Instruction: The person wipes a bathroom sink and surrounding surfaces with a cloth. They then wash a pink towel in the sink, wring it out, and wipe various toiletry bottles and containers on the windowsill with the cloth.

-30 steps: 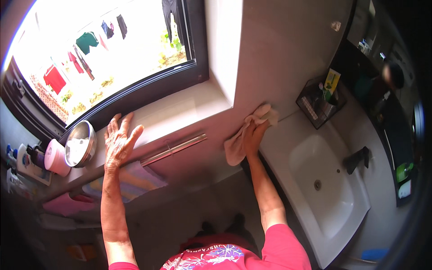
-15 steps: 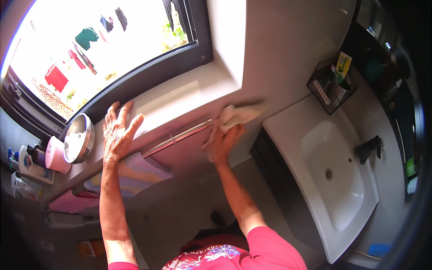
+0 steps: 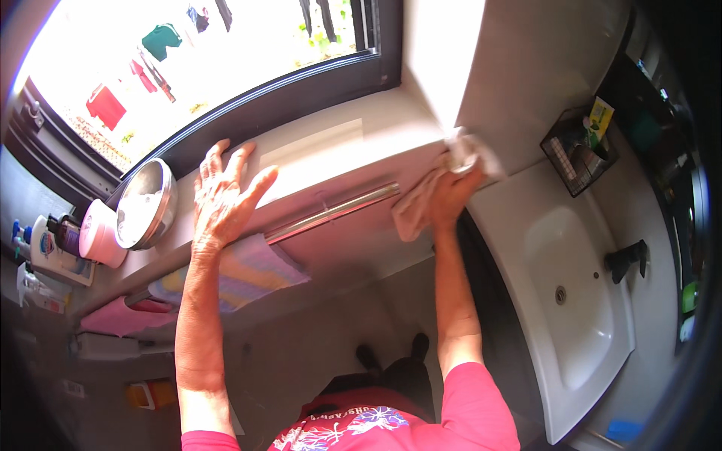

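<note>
Both arms reach up from the bottom edge. Left hand lies flat on the sill, fingers spread, palm down. Right hand is bunched around a beige cloth, pushing it against the wall at the sill's right end, just above the sink. A chrome rail runs between the hands with a striped towel hanging off it. A steel bowl and pink tub sit left of the left hand.

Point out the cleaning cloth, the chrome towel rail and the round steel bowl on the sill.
cleaning cloth [image 3: 416, 204], head view, on the hanging part below the right hand.
chrome towel rail [image 3: 331, 214], head view, mid-bar.
round steel bowl [image 3: 147, 204], head view, its inner face.
</note>
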Tool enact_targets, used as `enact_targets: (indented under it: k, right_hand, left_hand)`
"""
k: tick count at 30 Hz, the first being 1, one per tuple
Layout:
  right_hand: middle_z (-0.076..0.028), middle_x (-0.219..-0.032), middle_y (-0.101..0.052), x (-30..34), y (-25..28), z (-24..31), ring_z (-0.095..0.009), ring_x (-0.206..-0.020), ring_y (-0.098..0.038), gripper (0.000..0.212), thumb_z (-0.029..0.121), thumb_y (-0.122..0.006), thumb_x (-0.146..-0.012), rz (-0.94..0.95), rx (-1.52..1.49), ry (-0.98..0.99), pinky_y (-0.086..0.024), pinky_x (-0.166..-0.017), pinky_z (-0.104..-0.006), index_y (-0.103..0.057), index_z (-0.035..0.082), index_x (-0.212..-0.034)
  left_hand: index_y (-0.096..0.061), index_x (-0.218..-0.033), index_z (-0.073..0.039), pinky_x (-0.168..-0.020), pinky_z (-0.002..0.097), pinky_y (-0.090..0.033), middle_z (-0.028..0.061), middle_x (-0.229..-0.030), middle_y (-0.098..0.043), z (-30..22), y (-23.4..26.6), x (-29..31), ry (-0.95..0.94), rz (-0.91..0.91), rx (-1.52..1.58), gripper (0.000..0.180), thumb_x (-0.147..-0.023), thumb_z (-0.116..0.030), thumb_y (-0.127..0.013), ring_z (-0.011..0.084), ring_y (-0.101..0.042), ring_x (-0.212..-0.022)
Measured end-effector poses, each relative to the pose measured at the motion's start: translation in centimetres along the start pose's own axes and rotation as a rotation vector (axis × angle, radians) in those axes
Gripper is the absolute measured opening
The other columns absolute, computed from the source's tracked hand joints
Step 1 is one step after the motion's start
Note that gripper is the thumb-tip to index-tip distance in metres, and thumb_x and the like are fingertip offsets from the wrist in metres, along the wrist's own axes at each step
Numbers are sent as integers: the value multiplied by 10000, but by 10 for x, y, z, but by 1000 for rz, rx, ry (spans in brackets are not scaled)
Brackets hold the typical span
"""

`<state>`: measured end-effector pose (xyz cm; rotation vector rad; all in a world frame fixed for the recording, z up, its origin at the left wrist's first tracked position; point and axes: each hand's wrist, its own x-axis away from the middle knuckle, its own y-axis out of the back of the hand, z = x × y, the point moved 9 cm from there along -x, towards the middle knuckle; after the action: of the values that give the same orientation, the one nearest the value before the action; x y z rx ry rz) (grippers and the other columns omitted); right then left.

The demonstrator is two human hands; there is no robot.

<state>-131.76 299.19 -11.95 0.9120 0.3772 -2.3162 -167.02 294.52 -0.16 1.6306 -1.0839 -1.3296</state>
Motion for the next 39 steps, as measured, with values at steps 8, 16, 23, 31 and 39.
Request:
enact_targets:
  k: [8, 16, 23, 31, 39]
  right_hand:
    - [-240, -1044, -405, 64, -21, 33, -413, -980, -432, 264, 38, -439, -845, -18, 81, -87, -314, -882, -505, -426, -85, -1079]
    - [-230, -1011, -475, 182, -59, 106, -367, -969, -484, 174, 61, -525, -790, 386, -94, -71, -348, -891, -498, -507, -63, -911]
    - [-105, -1025, -584, 198, -75, 45, -243, -912, -542, 179, 150, -591, -801, 594, -200, 135, -403, -828, -415, -643, 121, -970]
    - [-245, -1125, -495, 94, 1, -116, -376, -1001, -508, 362, -8, -404, -848, -30, 205, -309, -391, -935, -410, -384, -108, -1195]
    - [-192, -1205, -453, 187, -15, -243, -294, -1076, -466, 366, -2, -371, -875, -42, -297, -1090, -366, -960, -374, -354, -65, -1236]
  left_hand:
    - [-502, -1299, -145, -1067, 483, -252, 171, -1428, -303, 1, 4, 2, 6, 6, 3, 642, -844, -599, -489, 317, -290, -1328]
    - [-504, -1295, -158, -1067, 478, -252, 166, -1419, -314, 0, 3, 2, -2, 5, 9, 624, -842, -588, -503, 315, -306, -1319]
    - [-518, -1281, -158, -1068, 476, -253, 171, -1407, -335, -3, 3, -1, -3, 1, 36, 634, -832, -605, -508, 316, -319, -1314]
    - [-531, -1264, -178, -1067, 469, -259, 159, -1391, -354, -1, 5, 0, 19, -24, 3, 600, -825, -587, -531, 313, -332, -1303]
    - [-542, -1248, -196, -1056, 464, -266, 164, -1354, -396, -3, 6, -2, 37, -12, 61, 542, -819, -525, -564, 318, -358, -1281]
